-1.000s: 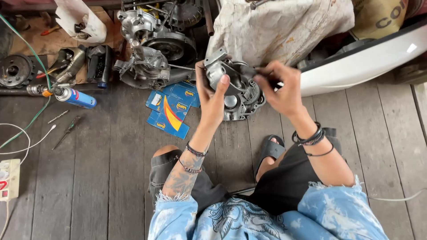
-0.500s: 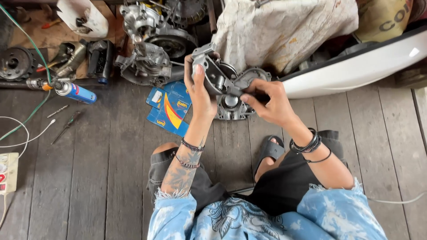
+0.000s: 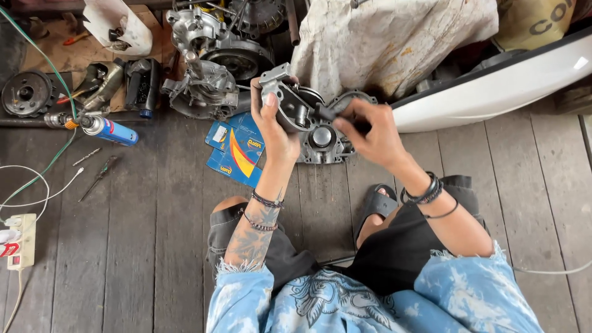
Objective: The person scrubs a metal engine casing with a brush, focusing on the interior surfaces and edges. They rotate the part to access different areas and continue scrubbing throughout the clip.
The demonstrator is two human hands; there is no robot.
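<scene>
Weathered grey floorboards [image 3: 154, 246] form the working surface, seen from above over a seated person's knees. A grey cast-metal engine cover [image 3: 290, 102] is held up off the boards, gripped at its near edge by the left hand [image 3: 274, 132], whose fingers are curled round the casting with the thumb laid flat on its face. The right hand [image 3: 370, 132] is closed in a pinch on a small dark tool [image 3: 327, 113], whose tip is pressed into the inside of the cover; what kind of tool it is cannot be told. Judged from this, the inner face is being scraped or picked at, and how much of it is finished cannot be made out. Directly beneath the held part a second, similar casing half [image 3: 324, 145] lies flat on the boards, untouched. Just to the left of it, blue and yellow packets [image 3: 237, 151] are scattered. Farther left, a larger engine assembly [image 3: 206, 74] is set against the wall, and well apart from the hands a blue spray can [image 3: 111, 131], a screwdriver [image 3: 95, 179] and a white power strip [image 3: 21, 243] are lying.
</scene>
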